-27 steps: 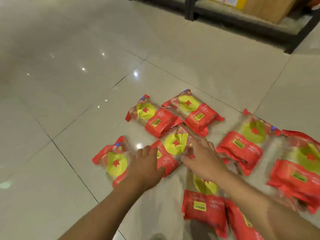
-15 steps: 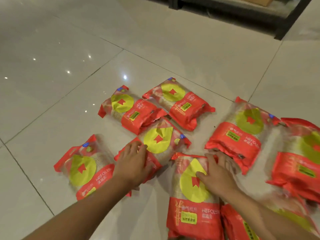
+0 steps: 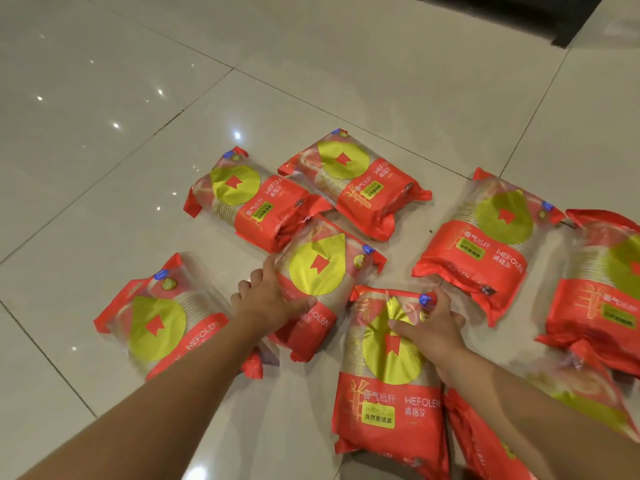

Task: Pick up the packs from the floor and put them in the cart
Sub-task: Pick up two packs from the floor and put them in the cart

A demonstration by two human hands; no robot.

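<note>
Several red and clear packs of paper cups with yellow-green circles lie on the tiled floor. My left hand (image 3: 268, 299) grips the left side of the middle pack (image 3: 322, 271), thumb across its front. My right hand (image 3: 431, 329) grips the upper right part of the near pack (image 3: 388, 382), thumb on its yellow circle. Other packs lie at the left (image 3: 159, 320), the far left (image 3: 249, 202), the far middle (image 3: 353, 181), the right (image 3: 485, 244) and the far right (image 3: 606, 289). No cart is in view.
Glossy white floor tiles (image 3: 104, 116) with dark grout lines stretch to the left and far side. A dark shelf base (image 3: 561, 15) runs along the top right edge. More packs (image 3: 485, 445) lie under my right forearm.
The view has come closer and lower over the packs. Both hands have closed around their packs: the left on the middle pack, the right on the near pack.
</note>
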